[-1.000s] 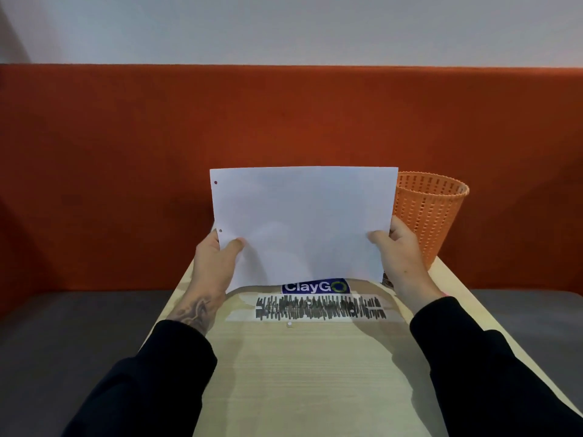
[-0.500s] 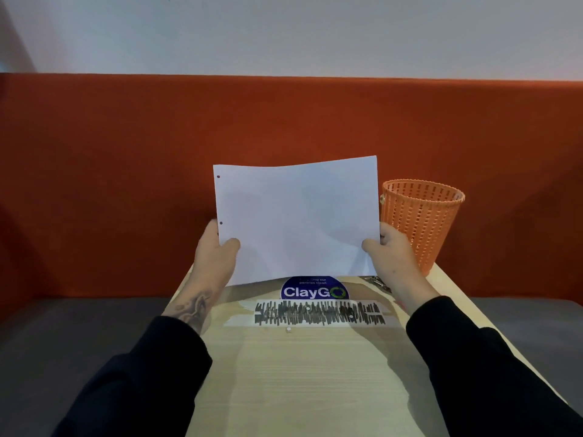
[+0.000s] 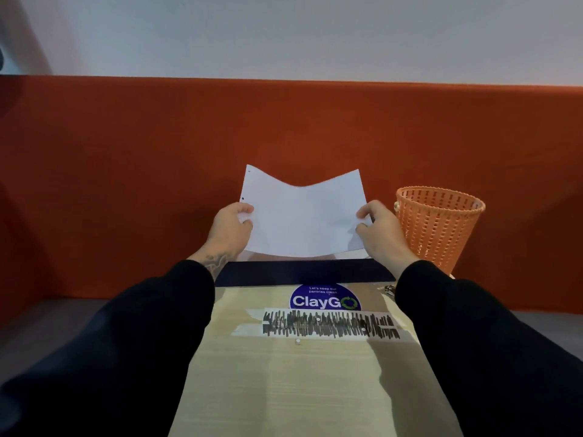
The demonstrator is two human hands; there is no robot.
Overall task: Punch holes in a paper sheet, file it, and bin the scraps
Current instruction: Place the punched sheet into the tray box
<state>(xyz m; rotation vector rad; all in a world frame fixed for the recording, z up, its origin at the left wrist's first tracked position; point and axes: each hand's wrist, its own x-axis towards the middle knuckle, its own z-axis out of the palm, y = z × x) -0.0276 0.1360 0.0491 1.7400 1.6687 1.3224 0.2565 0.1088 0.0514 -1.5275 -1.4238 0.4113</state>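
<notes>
sleeves (image 3: 142,342): black, came in from the near edge on both sides.
worktop (image 3: 284,389): pale wood grain, narrow, ran away from the camera.
paper scraps (image 3: 298,341): small white punched dots; one lay on bare wood just before the strip, two more on the strip itself.
scribbled strip (image 3: 331,324): white, taped flat across the worktop, covered in black pen strokes.
sticker (image 3: 325,299): round, blue, read "ClayGo"; near edge tucked under the strip.
metal piece (image 3: 389,290): at the right edge beside the sticker, mostly hidden by the right sleeve; could not tell what it was.
folder (image 3: 303,271): dark navy, lay flat just beyond the sticker, below the sheet.
left hand (image 3: 232,230): pinched the sheet's left edge, thumb on the near face, just under the lower hole.
right hand (image 3: 380,231): fingers curled round the sheet's right edge.
paper sheet (image 3: 306,216): held up over the folder's far edge between both hands; top edge sagged in the middle; two holes down the left margin; contact with the folder could not be told.
basket (image 3: 440,225): orange, perforated, upright at the far right corner, near the right hand.
panel (image 3: 284,127): rust-orange, behind everything.
wall (image 3: 284,36): pale, above the panel.
</notes>
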